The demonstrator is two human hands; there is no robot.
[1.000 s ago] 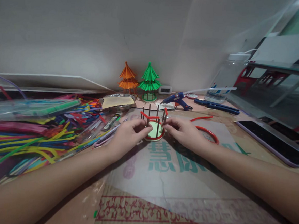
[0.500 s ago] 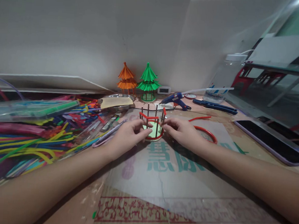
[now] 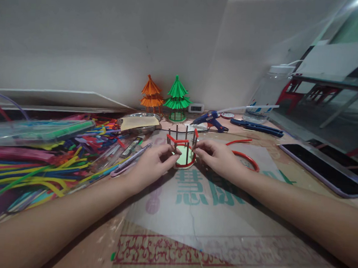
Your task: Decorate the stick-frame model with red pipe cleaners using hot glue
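Observation:
Between my hands stands a small round pavilion model [image 3: 187, 155] with thin brown posts, a pale green base and a red pipe cleaner around its rim. Another red strip [image 3: 181, 141] runs bent between the posts higher up, its right end sticking up. My left hand [image 3: 157, 159] is closed at the model's left side, thumb and fingers pinching a brown post. On the right, my right hand [image 3: 214, 155] pinches another post near the red strip. The fingertips partly hide both posts.
Behind are orange [image 3: 151, 93] and green [image 3: 178, 97] pavilion models, a blue glue gun [image 3: 209, 119] and a metal bowl [image 3: 141, 127]. Colourful pipe cleaners [image 3: 35, 169] pile up at left. A red coil [image 3: 247, 159], phone [image 3: 323, 168] and water bottle [image 3: 266, 95] are at right.
My left hand has shifted very slightly left and down along the model's side. My right hand stays almost where it was, and the model keeps its place.

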